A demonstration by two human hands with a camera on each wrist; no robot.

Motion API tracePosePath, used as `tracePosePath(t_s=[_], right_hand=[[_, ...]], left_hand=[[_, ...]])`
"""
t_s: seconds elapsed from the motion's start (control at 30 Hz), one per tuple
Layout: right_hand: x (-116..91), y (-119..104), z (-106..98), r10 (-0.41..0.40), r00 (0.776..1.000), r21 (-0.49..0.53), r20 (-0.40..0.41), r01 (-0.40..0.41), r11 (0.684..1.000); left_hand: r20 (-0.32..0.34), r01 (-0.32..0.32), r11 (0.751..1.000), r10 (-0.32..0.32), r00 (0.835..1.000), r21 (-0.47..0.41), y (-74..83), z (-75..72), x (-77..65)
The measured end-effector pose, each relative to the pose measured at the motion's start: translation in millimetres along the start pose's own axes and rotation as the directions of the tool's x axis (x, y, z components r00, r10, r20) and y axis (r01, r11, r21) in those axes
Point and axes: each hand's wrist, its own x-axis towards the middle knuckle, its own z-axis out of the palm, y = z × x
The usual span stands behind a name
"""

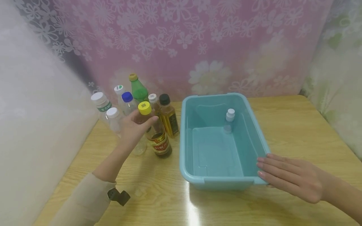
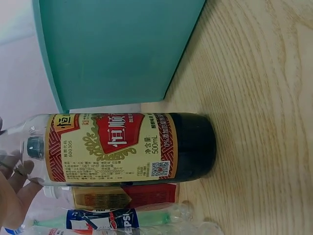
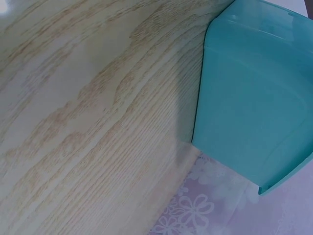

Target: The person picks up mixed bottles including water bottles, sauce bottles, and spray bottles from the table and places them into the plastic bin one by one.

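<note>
My left hand point(image 1: 132, 127) holds a vinegar bottle point(image 1: 160, 147) by its neck, just under the yellow cap. In the left wrist view this bottle point(image 2: 112, 147) shows a red and cream label and dark liquid low inside; I cannot tell whether its base touches the table. A light-blue plastic bin point(image 1: 183, 138) stands to the right of it. My right hand point(image 1: 297, 179) rests on the bin's near right corner with its fingers straight over the rim; its thumb is hidden. Inside the bin, a small clear bottle point(image 1: 229, 121) with a white cap stands by the right wall.
Several bottles crowd left of the bin: a green bottle point(image 1: 139, 90), a black-capped bottle point(image 1: 170, 121) of amber liquid, a blue-capped bottle point(image 1: 128, 99) and white-capped ones. A flowered pink cloth point(image 1: 169, 56) hangs behind the wooden table point(image 1: 158, 197). A pale wall point(image 1: 42, 94) borders the left side.
</note>
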Motion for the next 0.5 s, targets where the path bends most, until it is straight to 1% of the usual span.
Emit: tracePosePath(t_s=[0.17, 0.27, 0.33, 0.5], right_hand=[[-0.1, 0.2, -0.8, 0.003, 1.000, -0.008, 0.006, -0.003, 1.000], [0.2, 0.2, -0.5, 0.009, 1.000, -0.012, 0.002, -0.009, 1.000], [0.7, 0.5, -0.3, 0.011, 1.000, -0.015, 0.000, -0.011, 1.000], [2.0, 0.9, 0.3, 0.009, 1.000, -0.013, -0.004, -0.009, 1.000]], left_hand=[[0.042, -0.007, 0.999, 0.009, 0.999, -0.048, -0.5, 3.4, -0.9], [0.060, 0.006, 0.997, -0.002, 0.998, -0.074, 1.3, 5.3, -1.8], [0.062, 0.016, 0.997, -0.012, 0.998, -0.073, 2.9, 5.8, -2.2], [0.074, 0.065, 0.997, -0.062, 0.995, -0.045, 8.3, 4.5, -3.8]])
